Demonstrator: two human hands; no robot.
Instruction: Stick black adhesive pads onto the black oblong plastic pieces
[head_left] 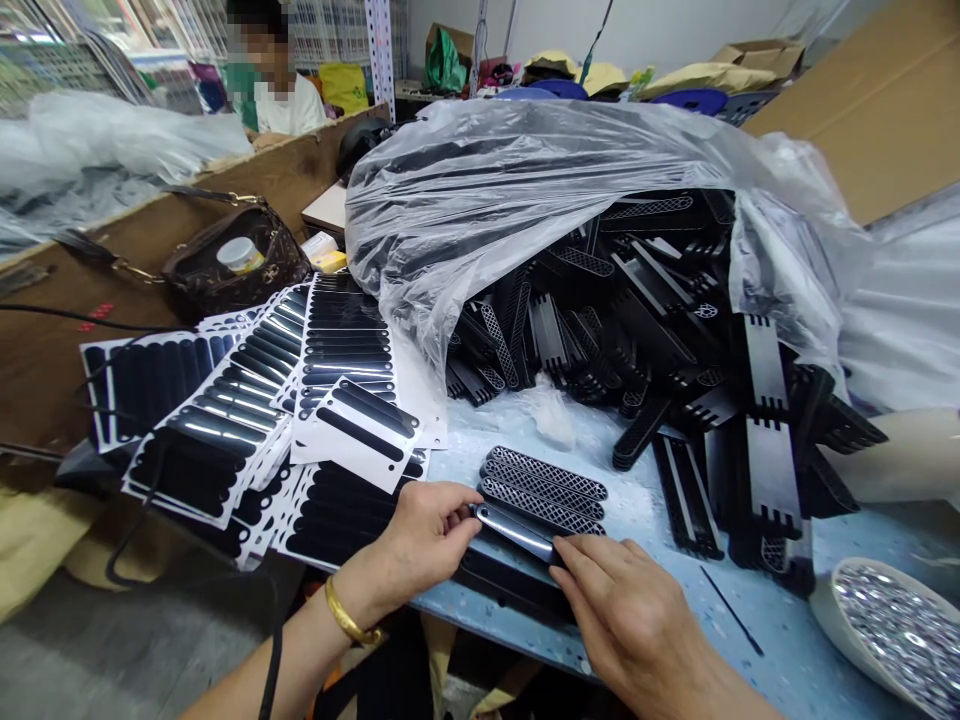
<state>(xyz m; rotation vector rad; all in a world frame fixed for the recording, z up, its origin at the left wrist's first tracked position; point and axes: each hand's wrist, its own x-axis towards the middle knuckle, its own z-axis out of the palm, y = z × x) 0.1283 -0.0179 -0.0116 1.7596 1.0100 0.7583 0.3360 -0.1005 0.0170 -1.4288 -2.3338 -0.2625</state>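
Observation:
Between my two hands a glossy black strip (516,532) lies along a black part at the table's front edge. My left hand (429,535) pinches its left end, thumb and forefinger together. At the right end, the fingers of my right hand (615,580) press on the strip. Just behind lie several black pieces with a lattice pattern (547,485), side by side. White sheets of black stickers (225,410) spread out to the left, with a smaller sheet (367,430) on top. Below the strip is a dark block (510,588), partly hidden by my hands.
A plastic bag (525,150) spills black slotted parts (769,460) over the blue table (465,455). A bowl of shiny metal pieces (892,620) is front right, near a thin black rod (731,610). A brown handbag (225,260) sits back left; a person (289,105) is beyond.

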